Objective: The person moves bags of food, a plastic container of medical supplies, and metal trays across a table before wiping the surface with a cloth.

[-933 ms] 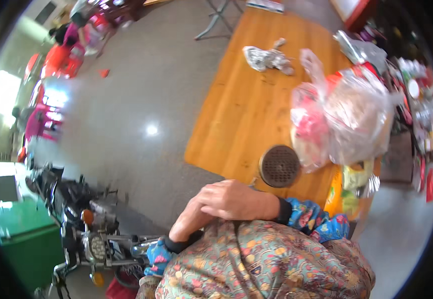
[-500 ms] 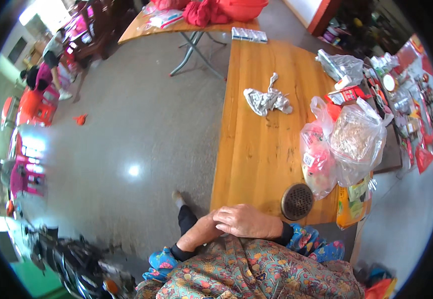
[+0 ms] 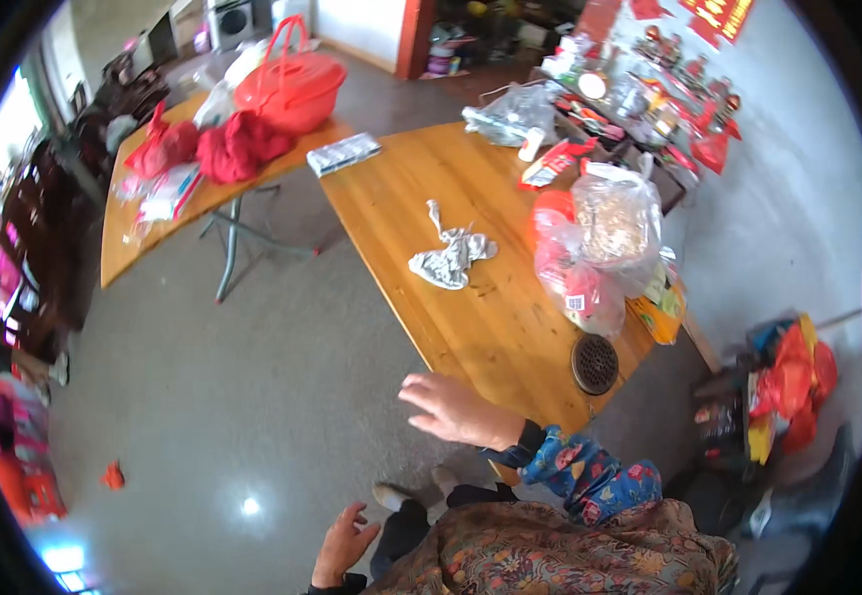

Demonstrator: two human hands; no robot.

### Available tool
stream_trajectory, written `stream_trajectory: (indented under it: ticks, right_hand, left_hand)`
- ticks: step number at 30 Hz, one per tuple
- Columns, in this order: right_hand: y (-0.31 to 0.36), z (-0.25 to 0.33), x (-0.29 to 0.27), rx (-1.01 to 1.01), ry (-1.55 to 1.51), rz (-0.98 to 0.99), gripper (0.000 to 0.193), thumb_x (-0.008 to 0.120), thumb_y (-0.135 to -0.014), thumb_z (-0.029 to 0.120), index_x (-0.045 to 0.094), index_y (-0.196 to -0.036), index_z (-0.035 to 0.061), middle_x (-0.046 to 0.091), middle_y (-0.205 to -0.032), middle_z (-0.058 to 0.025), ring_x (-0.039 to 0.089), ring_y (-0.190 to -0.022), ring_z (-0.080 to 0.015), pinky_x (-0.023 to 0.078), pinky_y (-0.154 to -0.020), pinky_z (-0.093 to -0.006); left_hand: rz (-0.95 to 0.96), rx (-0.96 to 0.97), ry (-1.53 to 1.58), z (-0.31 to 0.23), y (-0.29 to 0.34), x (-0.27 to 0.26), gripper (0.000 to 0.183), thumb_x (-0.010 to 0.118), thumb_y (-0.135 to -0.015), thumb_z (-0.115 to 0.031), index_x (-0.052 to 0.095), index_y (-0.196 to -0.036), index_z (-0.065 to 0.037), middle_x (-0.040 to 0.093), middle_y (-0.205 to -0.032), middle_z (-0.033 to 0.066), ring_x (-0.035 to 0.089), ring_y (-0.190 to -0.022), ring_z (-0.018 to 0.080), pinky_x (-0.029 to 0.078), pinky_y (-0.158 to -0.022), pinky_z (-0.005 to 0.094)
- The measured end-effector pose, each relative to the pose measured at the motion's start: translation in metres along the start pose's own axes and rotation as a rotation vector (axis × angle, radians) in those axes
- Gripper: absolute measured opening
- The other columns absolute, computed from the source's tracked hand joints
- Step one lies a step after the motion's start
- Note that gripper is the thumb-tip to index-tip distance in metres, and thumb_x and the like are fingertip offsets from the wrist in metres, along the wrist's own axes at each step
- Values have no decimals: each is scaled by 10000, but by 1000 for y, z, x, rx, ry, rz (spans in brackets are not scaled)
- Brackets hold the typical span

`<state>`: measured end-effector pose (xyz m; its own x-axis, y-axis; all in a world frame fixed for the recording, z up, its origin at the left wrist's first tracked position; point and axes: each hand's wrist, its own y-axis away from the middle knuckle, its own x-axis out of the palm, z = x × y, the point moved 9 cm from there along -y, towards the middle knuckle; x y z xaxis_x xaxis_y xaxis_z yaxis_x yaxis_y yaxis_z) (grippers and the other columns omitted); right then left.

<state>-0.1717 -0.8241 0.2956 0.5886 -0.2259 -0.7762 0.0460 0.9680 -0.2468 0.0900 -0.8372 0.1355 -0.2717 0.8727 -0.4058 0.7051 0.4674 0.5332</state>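
Note:
My right hand (image 3: 459, 409) is raised in front of the near edge of the wooden table (image 3: 421, 307), fingers apart and nothing in them. Lower and to the left, my left hand (image 3: 345, 541) hangs over the floor by my knee, its fingers loosely spread and bare. A crumpled grey-white cloth (image 3: 451, 260) lies on the table beyond my right hand. To the right of that hand sits a round dark perforated disc (image 3: 595, 364). Clear plastic bags, one with a pale dry food (image 3: 614, 226) and one with red and whitish contents (image 3: 590, 297), stand at the table's right side.
A second folding table (image 3: 138, 243) at the far left bears a red lidded basket (image 3: 297, 91) and red cloth bags (image 3: 238, 149). A white pack (image 3: 344, 154) lies on the far corner of the near table. A cluttered shelf (image 3: 649, 149) stands along the right wall.
My hands, clasped together in front of me before, have come apart. The right has lifted forward; the left has dropped lower left. My view has swung to the right.

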Motion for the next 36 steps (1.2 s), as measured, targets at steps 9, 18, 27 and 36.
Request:
stream_trajectory:
  ticks: [9,18,27,36]
  right_hand:
    - [45,-128,-40,606,203,-530,562,691,-827,306,502,-1246,-18,508,-1287,-245,497,-1189,-381,407,-1001,-436]
    - [-18,-280,-64,845,331,-905,631,668,-819,293,424,-1312,-15,438,-1337,-263,411,-1241,-421,351,-1036,-487]
    - [-83,-311,-56,990,471,-796,603,683,-727,246,461,-1252,48,467,-1218,-221,455,-1134,-414,403,-942,-504]
    - [-160,-343,-40,909,522,-746,542,641,-792,260,476,-1251,23,516,-1235,-186,468,-1168,-359,369,-995,-463]
  left_hand:
    - [95,168,-38,-60,-68,-74,538,705,-811,-277,510,-1277,-92,639,-1019,133,630,-756,251,512,-684,375]
    - [52,35,-143,-15,-138,-209,581,713,-814,-327,496,-1287,-68,626,-1090,168,648,-800,270,519,-735,381]
    - [-88,-37,133,17,-239,-333,551,693,-843,-190,449,-1304,-16,657,-906,108,640,-783,168,530,-656,318]
    - [284,719,-449,-128,-371,-335,559,600,-882,-268,415,-1338,-4,525,-1261,235,545,-1115,375,445,-940,412]
